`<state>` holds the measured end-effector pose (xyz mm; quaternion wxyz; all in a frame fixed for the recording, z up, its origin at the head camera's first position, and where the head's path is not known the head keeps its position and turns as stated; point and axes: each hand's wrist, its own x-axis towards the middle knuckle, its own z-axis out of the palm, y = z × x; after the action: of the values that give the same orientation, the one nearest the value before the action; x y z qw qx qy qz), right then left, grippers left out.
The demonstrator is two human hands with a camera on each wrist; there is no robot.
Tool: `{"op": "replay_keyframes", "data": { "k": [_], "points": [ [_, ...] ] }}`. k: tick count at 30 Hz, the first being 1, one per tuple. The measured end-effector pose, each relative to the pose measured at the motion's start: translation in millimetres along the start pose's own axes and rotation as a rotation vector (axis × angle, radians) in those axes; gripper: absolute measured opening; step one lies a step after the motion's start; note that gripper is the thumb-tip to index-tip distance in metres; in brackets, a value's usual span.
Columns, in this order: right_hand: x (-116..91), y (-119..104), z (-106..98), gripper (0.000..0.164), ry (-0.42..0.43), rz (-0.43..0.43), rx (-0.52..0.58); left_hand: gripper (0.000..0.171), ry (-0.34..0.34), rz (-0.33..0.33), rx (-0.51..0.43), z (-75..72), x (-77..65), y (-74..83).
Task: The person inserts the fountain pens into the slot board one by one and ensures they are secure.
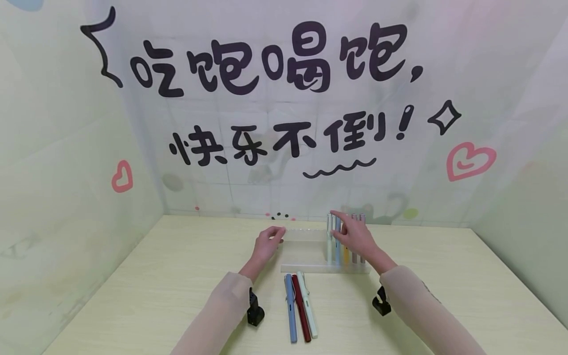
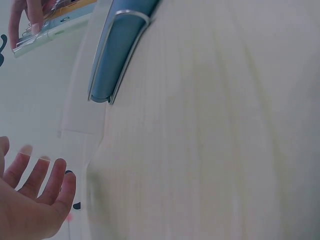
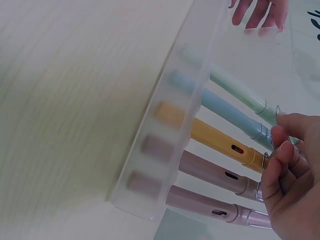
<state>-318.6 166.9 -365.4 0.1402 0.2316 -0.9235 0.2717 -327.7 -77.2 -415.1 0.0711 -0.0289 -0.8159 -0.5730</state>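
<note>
A clear plastic pen rack (image 1: 306,268) with a frosted front ledge (image 3: 172,85) stands on the table. Upright along its right side are a pale green pen (image 3: 240,92), a light blue pen (image 3: 225,112), a yellow pen (image 3: 215,137) and two mauve pens (image 3: 202,167). With finger and thumb, my right hand (image 1: 357,236) pinches the pale green pen near its cap, its lower end behind the ledge. At the rack's left end, my left hand (image 1: 266,242) holds the clear panel's edge, fingertips showing through the plastic in the right wrist view.
In front of the rack, a blue pen (image 1: 290,308), a dark red pen (image 1: 301,308) and a pale green-white pen (image 1: 308,305) lie side by side on the wooden table (image 1: 177,291). A printed cloth backdrop (image 1: 266,192) rises behind the table.
</note>
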Motion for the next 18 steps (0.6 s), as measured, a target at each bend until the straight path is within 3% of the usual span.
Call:
{"op": "replay_keyframes", "data": {
  "k": [11, 18],
  "points": [
    [0.3, -1.3, -1.2, 0.054, -0.021, 0.024, 0.011, 0.033, 0.002, 0.001, -0.006, -0.1, -0.3, -0.1],
    [-0.1, 1.7, -1.9, 0.051, 0.024, 0.007, 0.023, 0.032, -0.002, -0.006, -0.001, 0.2, 0.3, 0.9]
  ]
}}
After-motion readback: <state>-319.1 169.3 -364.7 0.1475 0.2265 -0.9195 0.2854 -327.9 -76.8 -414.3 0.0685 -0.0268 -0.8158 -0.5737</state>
